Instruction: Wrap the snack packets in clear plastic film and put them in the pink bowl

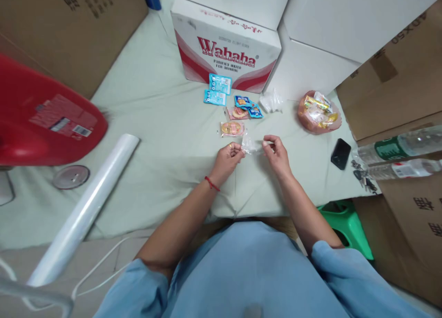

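A small clear plastic bag [250, 145] stretches between my two hands above the table's front part. My left hand [228, 160], with a red cord on its wrist, pinches the bag's left end. At the other end, my right hand [277, 156] has its thumb and fingertips closed on the thin edge. Just beyond the bag lies a wrapped flat snack [232, 129]. Behind that are another pink-and-yellow packet [239, 113] and several small blue snack packets [242, 101]. Two light-blue sachets [220, 83] rest by the white carton. Crumpled clear plastic [272, 101] sits to their right.
A pink bowl [304, 120] of wrapped snacks, a black phone [340, 153], keys [365, 180] and plastic bottles [397, 170] are on the right. A Wahaha carton [228, 46] stands behind. At left are a red jug [44, 120], a round lid [71, 177] and a plastic film roll [86, 207].
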A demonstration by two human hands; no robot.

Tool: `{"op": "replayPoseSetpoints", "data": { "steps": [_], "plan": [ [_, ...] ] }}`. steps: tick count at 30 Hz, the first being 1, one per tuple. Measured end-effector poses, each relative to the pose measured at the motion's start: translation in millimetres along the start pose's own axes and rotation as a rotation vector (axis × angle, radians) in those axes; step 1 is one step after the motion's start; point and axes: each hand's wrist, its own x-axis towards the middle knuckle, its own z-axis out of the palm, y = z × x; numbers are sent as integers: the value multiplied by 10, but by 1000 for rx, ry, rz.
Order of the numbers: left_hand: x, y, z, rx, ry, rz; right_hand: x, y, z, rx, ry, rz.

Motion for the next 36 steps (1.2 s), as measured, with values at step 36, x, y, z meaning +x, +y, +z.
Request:
{"op": "replayPoseSetpoints", "data": {
  "steps": [36],
  "plan": [
    [16,20,-205,814,-50,655,325,128,38,683,-178,462]
  ]
}}
